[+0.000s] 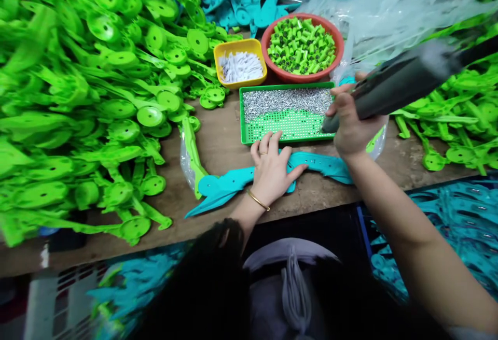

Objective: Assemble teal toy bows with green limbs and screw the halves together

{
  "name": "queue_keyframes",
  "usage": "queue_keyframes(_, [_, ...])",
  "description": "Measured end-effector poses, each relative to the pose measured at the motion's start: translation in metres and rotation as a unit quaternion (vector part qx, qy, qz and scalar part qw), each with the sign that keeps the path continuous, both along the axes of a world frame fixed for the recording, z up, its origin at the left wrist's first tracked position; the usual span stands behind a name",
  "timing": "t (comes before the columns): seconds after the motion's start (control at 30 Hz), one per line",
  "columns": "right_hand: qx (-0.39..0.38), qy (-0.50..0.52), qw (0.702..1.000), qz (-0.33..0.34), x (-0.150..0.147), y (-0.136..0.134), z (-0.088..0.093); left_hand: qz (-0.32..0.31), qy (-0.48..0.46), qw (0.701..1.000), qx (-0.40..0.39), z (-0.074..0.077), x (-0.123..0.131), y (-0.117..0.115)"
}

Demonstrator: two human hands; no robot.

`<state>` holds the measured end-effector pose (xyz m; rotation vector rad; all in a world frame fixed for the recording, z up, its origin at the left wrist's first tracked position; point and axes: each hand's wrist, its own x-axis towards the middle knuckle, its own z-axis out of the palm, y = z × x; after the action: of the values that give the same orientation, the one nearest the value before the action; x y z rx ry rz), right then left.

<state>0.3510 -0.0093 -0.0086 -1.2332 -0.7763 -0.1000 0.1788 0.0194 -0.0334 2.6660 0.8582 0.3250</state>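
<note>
My left hand (271, 171) lies with fingers spread over a long blue plastic part (322, 163) on the table, pressing its middle. My right hand (356, 125) is wrapped round a dark grey electric screwdriver (400, 81), held tilted with its tip low over the right end of a green perforated tray (243, 117). Small silvery screws (288, 100) fill the far half of that tray. Whether the tip touches a screw cannot be made out. Close to the blue part's left end stands a green plastic part (190, 148) with clear film against it.
A big heap of green plastic parts (109, 107) covers the left side; more green parts (462, 127) lie right. Behind the tray stand a yellow bowl (221, 76) of white pieces and a red bowl (338, 50) of short green pieces. Blue parts (459, 226) fill a crate below the table edge.
</note>
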Motion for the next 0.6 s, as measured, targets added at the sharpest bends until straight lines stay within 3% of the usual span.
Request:
queue_keyframes(0.1, [0.035, -0.008, 0.999, -0.002, -0.003, -0.024, 0.020, -0.004, -0.002, 1.000, -0.006, 0.000, 0.000, 0.000])
queue_keyframes(0.2, [0.025, -0.002, 0.999, 0.038, -0.011, -0.053, 0.028, -0.007, -0.001, 1.000, -0.006, -0.001, 0.001, 0.000])
queue_keyframes(0.33, [0.009, 0.008, 0.997, 0.074, -0.022, -0.076, 0.022, -0.005, -0.001, 1.000, 0.004, -0.002, 0.002, -0.001])
queue_keyframes(0.6, [-0.078, 0.044, 0.992, 0.090, -0.022, -0.076, -0.001, -0.010, -0.006, 1.000, -0.008, -0.004, 0.001, -0.001])
